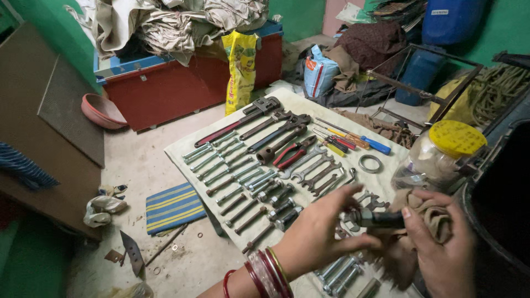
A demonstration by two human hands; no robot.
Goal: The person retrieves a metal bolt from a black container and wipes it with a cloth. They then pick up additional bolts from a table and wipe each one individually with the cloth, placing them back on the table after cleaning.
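Both hands are seen low in the head view, closed from opposite ends on one dark metal bolt with a nut near its head (374, 218). It is pinched at its nut end by the fingers of the left hand (320, 232), bangles at the wrist, and its shank is gripped by the right hand (441, 248), against which a brown rag (433, 212) is pressed. The bolt's long axis is laid almost level, left to right between the hands, just above the pale cloth-covered bench (182, 148). On that bench, rows of long grey bolts (237, 176), a large red-handled pipe wrench (243, 118), spanners and screwdrivers are spread. A yellow-lidded plastic jar (441, 154) is stood at the right. Behind, a red chest (176, 88) heaped with cloth is set on a dusty floor before green walls.
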